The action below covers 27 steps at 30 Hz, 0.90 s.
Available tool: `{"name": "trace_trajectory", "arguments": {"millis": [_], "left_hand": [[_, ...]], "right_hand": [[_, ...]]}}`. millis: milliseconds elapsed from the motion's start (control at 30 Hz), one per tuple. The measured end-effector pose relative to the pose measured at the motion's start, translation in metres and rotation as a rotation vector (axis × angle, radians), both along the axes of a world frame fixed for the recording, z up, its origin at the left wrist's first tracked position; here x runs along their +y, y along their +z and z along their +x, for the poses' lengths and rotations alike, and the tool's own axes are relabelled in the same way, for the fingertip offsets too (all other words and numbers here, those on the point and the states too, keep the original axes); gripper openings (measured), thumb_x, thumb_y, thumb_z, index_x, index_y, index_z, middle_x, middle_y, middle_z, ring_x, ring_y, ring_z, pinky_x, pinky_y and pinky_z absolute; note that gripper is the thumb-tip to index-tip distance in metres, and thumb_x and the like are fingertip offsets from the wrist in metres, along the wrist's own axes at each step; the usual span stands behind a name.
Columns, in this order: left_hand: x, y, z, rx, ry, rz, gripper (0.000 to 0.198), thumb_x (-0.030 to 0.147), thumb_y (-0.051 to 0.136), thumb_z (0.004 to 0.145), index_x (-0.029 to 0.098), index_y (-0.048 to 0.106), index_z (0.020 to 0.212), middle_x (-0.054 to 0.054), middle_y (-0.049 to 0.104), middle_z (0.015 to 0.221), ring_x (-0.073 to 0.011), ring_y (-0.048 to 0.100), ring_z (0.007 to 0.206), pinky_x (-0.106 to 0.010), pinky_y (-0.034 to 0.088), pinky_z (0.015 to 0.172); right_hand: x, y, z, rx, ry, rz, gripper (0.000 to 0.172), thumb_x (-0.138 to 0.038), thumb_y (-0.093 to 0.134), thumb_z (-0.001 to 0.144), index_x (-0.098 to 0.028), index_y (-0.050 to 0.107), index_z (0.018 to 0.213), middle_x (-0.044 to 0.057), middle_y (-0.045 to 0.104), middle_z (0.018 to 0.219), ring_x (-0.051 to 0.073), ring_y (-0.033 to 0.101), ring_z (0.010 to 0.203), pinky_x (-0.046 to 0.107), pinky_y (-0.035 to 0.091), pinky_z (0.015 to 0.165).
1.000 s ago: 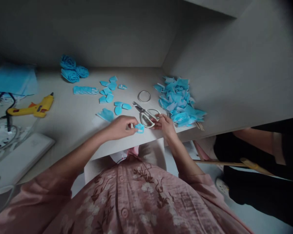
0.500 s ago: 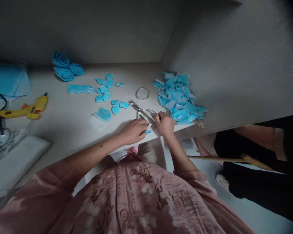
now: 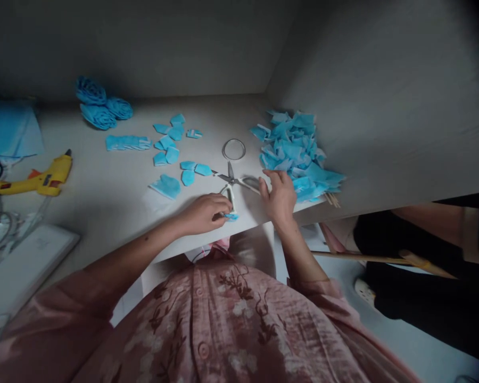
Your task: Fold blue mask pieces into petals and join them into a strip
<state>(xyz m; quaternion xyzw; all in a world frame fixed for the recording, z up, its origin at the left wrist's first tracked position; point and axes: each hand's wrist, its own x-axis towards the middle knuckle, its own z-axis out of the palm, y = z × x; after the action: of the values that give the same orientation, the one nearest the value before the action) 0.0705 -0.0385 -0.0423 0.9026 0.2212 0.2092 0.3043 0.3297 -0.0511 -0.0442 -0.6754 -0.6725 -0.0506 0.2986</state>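
A pair of scissors (image 3: pixel 232 181) with white handles lies on the table between my hands, its blades spread apart. My left hand (image 3: pixel 206 214) rests at the table's front edge, fingers closed on a small blue piece (image 3: pixel 231 217) of thin sheet, just below the near scissor handle. Thumb and index finger of my right hand (image 3: pixel 280 198) are apart, close to the end of the other handle; nothing shows between them. Right beside that hand spreads a pile of blue cut pieces (image 3: pixel 293 146). Folded blue petals (image 3: pixel 188 177) lie left of the blades.
A wire ring (image 3: pixel 233 149) lies beyond the scissors. Rolled blue flowers (image 3: pixel 99 115), a pleated blue strip (image 3: pixel 128 142) and a yellow glue gun (image 3: pixel 50 176) are on the left. Thin sticks (image 3: pixel 333 200) poke out under the pile. Another person's dark-clothed legs (image 3: pixel 419 292) are at right.
My right hand has come off the scissor handle, moved right and opened its fingers. The scissor blades have spread wider. My left hand has shifted slightly left, keeping the blue piece.
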Motion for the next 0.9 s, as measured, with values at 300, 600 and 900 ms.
{"name": "trace_trajectory", "arguments": {"millis": [300,600,900], "left_hand": [[-0.003,0.004,0.000,0.008,0.009,0.119,0.013,0.011,0.061,0.093,0.019,0.070,0.088,-0.010,0.083,0.109,-0.0276,0.077,0.105,-0.046,0.056,0.100],[-0.003,0.001,0.001,-0.002,0.008,0.140,0.016,0.009,0.061,0.091,0.017,0.075,0.092,-0.010,0.083,0.113,-0.0270,0.077,0.107,-0.043,0.058,0.100],[-0.003,0.000,-0.002,0.021,0.023,0.139,0.019,0.009,0.059,0.092,0.020,0.075,0.095,-0.007,0.083,0.113,-0.0251,0.076,0.110,-0.041,0.059,0.099]], "right_hand": [[0.037,0.023,-0.066,-0.206,0.360,-0.325,0.026,-0.025,0.059,0.108,-0.015,0.077,0.124,0.014,0.077,0.119,0.027,0.071,0.113,0.033,0.049,0.087],[0.049,0.019,-0.088,-0.315,0.253,-0.382,0.029,-0.026,0.053,0.109,-0.018,0.077,0.122,0.014,0.078,0.122,0.026,0.071,0.113,0.034,0.042,0.077],[0.054,0.007,-0.084,-0.142,0.236,-0.321,0.030,-0.023,0.052,0.107,-0.018,0.082,0.111,0.012,0.081,0.114,0.024,0.072,0.105,0.032,0.044,0.081]]}}
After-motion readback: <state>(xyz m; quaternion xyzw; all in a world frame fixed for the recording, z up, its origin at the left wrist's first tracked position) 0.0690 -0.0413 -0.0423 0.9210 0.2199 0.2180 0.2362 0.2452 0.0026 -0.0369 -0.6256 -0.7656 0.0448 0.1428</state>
